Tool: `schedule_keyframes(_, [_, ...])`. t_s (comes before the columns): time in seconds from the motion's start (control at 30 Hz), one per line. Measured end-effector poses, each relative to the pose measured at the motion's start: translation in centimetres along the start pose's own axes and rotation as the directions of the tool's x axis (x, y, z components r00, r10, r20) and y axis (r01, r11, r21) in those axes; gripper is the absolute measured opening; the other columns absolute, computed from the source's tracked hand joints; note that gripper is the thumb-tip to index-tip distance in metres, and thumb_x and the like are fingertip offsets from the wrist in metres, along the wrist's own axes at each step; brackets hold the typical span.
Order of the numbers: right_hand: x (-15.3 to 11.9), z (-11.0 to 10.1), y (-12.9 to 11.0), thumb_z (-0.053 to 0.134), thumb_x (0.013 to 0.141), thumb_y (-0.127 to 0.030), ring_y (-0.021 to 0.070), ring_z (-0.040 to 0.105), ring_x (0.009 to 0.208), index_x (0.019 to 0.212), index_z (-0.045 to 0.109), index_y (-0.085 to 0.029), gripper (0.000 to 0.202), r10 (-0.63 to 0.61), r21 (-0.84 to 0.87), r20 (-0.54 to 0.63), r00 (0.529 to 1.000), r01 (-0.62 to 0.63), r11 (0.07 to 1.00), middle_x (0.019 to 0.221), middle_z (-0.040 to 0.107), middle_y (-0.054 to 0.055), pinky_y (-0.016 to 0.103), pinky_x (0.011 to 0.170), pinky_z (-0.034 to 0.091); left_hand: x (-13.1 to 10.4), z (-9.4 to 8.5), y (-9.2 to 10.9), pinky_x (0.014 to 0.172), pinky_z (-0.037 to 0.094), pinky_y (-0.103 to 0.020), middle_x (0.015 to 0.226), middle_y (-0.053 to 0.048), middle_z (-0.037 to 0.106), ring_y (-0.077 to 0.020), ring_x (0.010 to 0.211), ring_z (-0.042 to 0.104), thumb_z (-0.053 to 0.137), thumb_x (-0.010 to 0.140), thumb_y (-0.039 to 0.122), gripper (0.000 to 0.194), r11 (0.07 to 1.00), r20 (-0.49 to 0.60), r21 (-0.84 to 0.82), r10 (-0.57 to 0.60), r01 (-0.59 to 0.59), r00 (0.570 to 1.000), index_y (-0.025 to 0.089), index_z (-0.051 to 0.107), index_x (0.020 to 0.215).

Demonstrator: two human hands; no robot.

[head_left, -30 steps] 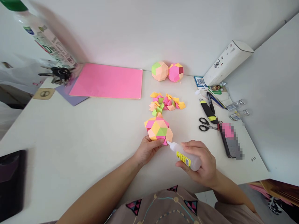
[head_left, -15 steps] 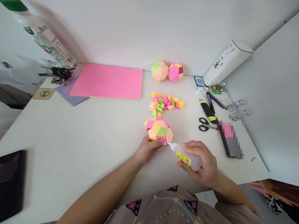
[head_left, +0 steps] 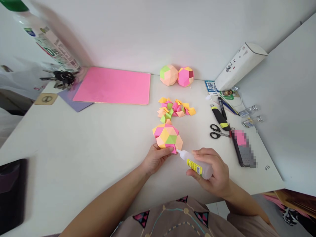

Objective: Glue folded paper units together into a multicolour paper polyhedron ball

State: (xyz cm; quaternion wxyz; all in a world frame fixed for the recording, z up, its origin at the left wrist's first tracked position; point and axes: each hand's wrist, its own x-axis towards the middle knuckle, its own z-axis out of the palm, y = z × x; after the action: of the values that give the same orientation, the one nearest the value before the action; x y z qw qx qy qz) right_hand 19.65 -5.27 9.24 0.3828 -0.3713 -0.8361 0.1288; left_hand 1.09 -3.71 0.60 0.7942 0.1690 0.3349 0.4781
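Observation:
My left hand (head_left: 158, 158) grips the lower edge of a many-faced paper ball (head_left: 168, 136) in pink, yellow, peach and green, thumb on a pink face. In my right hand (head_left: 214, 171) is a clear glue bottle (head_left: 197, 164) with a yellow label, tilted so its thin nozzle meets or nearly meets the ball's lower right edge. Whether glue is coming out cannot be made out. Just beyond the ball lies a loose pile of small folded paper pieces (head_left: 175, 108) in the same colours. The ball's underside is hidden.
Two paper balls, one peach and green (head_left: 169, 75), one mostly pink (head_left: 185, 76), stand by the wall. Pink paper (head_left: 113, 85) lies at the back left. To the right are scissors (head_left: 218, 132), a utility knife (head_left: 220, 118), a phone (head_left: 243, 148) and a white box (head_left: 239, 67).

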Motion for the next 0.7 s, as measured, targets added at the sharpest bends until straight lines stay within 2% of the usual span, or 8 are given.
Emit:
schedule_keyframes(0.47, [0.13, 0.08, -0.03, 0.067, 0.080, -0.035, 0.0228, 0.067, 0.078, 0.103, 0.053, -0.021, 0.031, 0.010, -0.024, -0.036, 0.999, -0.011, 1.000, 0.087, 0.067, 0.009, 0.035, 0.062, 0.058, 0.01, 0.10, 0.03, 0.080, 0.050, -0.030, 0.083, -0.005, 0.072, -0.0168, 0.079, 0.065, 0.079, 0.065, 0.021, 0.019, 1.000, -0.019, 0.019, -0.007, 0.008, 1.000, 0.014, 0.073, 0.082])
schedule_keyframes(0.7, [0.21, 0.00, -0.15, 0.067, 0.080, -0.035, 0.0226, 0.067, 0.077, 0.103, 0.053, -0.020, 0.030, 0.001, -0.020, -0.012, 1.000, -0.001, 1.000, 0.085, 0.068, 0.009, 0.035, 0.062, 0.058, 0.03, 0.21, 0.08, 0.079, 0.050, -0.029, 0.083, -0.004, 0.072, -0.0161, 0.079, 0.064, 0.078, 0.066, 0.019, 0.016, 1.000, -0.022, -0.003, -0.008, 0.008, 1.000, 0.015, 0.072, 0.080])
